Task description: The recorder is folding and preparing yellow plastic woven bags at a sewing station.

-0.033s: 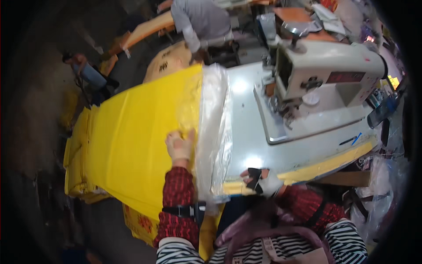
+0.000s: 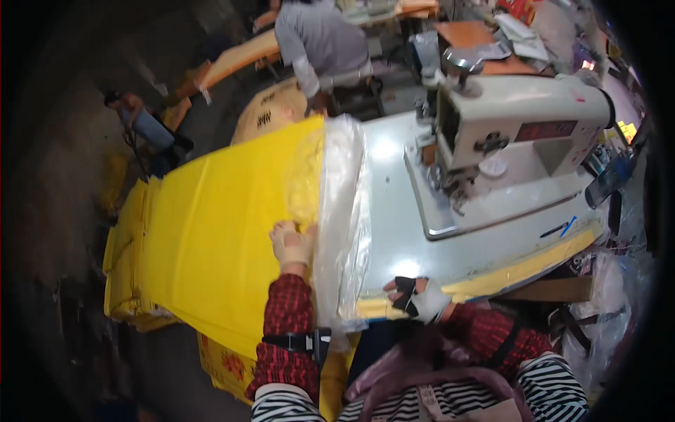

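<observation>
A pile of yellow woven sacks (image 2: 211, 232) runs from the left onto the table, with a clear plastic liner (image 2: 341, 211) sticking out of its right end. My left hand (image 2: 292, 247), in a pale glove, is on the top yellow sack close to the liner. Its fingers are bent into the fabric, and the fingertips are partly hidden. By the table's near edge rests my right hand (image 2: 422, 301), in a white and black fingerless glove. Its fingers point left, slightly bent and apart, with nothing seen in them.
A white industrial sewing machine (image 2: 520, 126) stands on the grey table (image 2: 387, 232), right of the liner. A dark pen (image 2: 554, 230) and a blue tool (image 2: 569, 226) lie near the right edge. One person (image 2: 323, 42) works at the back; another (image 2: 144, 123) stands far left.
My left hand has come slightly nearer to me and its fingers look more curled. The whole view has shifted a little; my right hand stays at the table edge.
</observation>
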Demonstrator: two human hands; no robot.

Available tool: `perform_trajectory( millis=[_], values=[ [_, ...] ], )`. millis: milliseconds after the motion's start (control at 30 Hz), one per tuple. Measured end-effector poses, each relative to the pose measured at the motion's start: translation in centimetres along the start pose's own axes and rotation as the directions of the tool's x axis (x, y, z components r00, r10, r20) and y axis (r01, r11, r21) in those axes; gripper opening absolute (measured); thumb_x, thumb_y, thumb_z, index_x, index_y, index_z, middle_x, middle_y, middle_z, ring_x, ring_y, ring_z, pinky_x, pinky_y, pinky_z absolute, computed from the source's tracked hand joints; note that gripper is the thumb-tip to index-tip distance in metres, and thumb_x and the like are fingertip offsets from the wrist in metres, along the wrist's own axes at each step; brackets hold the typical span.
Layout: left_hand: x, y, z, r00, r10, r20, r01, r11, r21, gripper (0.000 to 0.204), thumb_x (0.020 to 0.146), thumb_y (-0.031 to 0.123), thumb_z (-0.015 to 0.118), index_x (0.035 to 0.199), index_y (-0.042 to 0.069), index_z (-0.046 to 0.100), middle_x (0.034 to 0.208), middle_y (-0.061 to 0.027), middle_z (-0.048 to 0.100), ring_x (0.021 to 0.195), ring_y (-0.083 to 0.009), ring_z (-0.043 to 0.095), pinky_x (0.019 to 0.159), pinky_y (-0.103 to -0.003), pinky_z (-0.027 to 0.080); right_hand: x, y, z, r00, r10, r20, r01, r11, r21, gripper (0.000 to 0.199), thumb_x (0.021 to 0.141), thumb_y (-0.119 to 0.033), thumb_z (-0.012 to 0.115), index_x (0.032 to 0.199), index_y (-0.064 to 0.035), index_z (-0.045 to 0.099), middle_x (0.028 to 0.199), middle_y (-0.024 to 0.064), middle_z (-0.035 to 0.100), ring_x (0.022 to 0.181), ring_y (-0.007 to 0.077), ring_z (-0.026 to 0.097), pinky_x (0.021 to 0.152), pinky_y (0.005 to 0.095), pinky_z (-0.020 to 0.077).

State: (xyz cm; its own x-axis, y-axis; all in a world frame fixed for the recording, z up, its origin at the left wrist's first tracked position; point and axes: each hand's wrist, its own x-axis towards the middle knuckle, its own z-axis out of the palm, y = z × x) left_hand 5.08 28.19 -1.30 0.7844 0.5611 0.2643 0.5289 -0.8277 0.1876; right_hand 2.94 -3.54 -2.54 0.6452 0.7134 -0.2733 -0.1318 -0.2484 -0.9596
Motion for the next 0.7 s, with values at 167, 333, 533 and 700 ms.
perform_trajectory(
  millis=[167,333,533,700],
  values=[
    [0.7,-7.1,3.6,0.871,-0.442,-0.212,0.193,0.707,-0.681,0.013,0.083,0.012,0.057,0.076,0.002,0.054,0.065,-0.0140,0.056,0.057,-0.0286,0.055,0.055,-0.038,0.044,-0.6,1.2,1.3,0.974,-0.226,0.034,0.228,0.947,-0.225,0.030,0.082,-0.021,0.063,0.106,-0.0042,0.061,0.088,0.0093,0.068,0.082,0.0176,0.065,0.073,0.0293,0.0504],
    [-0.8,-3.6,-0.3,0.722,-0.585,0.369,0.534,0.133,-0.835,0.029,0.091,0.027,0.050,0.068,0.010,0.046,0.048,-0.0022,0.038,0.037,-0.0190,0.040,0.036,-0.032,0.031,-0.6,3.7,1.0,0.976,-0.216,-0.019,0.213,0.971,-0.112,0.028,0.083,-0.025,0.062,0.104,-0.0051,0.063,0.090,0.0104,0.068,0.083,0.0206,0.065,0.075,0.0299,0.0495],
    [-10.6,-2.2,-8.9,0.850,-0.255,0.460,0.521,0.288,-0.803,0.028,0.091,0.028,0.053,0.068,0.011,0.048,0.049,0.0018,0.039,0.037,-0.0134,0.039,0.035,-0.029,0.029,-0.3,4.4,1.5,0.951,-0.297,-0.086,0.295,0.955,-0.034,0.023,0.086,-0.018,0.057,0.104,-0.0041,0.061,0.089,0.0120,0.067,0.083,0.0185,0.064,0.074,0.0299,0.0495],
    [-13.9,1.0,-12.4,0.893,-0.230,0.387,0.447,0.358,-0.819,0.024,0.092,0.027,0.053,0.075,0.010,0.055,0.055,0.0034,0.044,0.042,-0.0075,0.040,0.038,-0.023,0.031,0.8,-0.2,1.4,0.860,-0.396,-0.322,0.362,0.918,-0.162,0.029,0.084,-0.014,0.054,0.112,-0.0087,0.055,0.077,0.0113,0.060,0.072,0.0310,0.059,0.068,0.0392,0.0482]
  ],
)
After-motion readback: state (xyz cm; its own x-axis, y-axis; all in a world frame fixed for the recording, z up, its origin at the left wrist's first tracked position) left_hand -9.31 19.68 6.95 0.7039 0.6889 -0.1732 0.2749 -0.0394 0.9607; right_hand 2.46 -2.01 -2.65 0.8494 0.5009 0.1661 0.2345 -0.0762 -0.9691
